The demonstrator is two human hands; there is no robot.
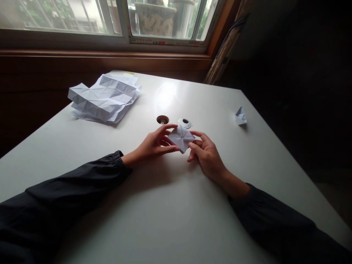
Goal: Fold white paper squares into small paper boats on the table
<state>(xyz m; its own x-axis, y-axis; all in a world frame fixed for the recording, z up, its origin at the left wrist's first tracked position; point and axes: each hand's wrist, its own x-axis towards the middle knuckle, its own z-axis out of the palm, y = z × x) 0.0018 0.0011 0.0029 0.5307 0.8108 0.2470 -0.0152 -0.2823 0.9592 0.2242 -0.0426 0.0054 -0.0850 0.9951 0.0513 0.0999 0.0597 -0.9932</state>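
Both hands hold a small folded white paper square (181, 137) above the table, one corner pointing toward me. Creases run to its middle. My left hand (155, 143) grips its left side, with a finger at the upper edge and the thumb at the lower left edge. On the right side, my right hand (207, 152) pinches the paper, thumb on the near face and index finger along the upper right edge. The fingers behind the paper are partly hidden.
A stack of creased white paper sheets (106, 97) lies at the table's far left. A small folded paper piece (241, 116) sits near the right edge. Beyond my hands are a round hole (162, 119) and a round cap (184, 123) in the white table (165, 220). A window (154, 22) stands behind.
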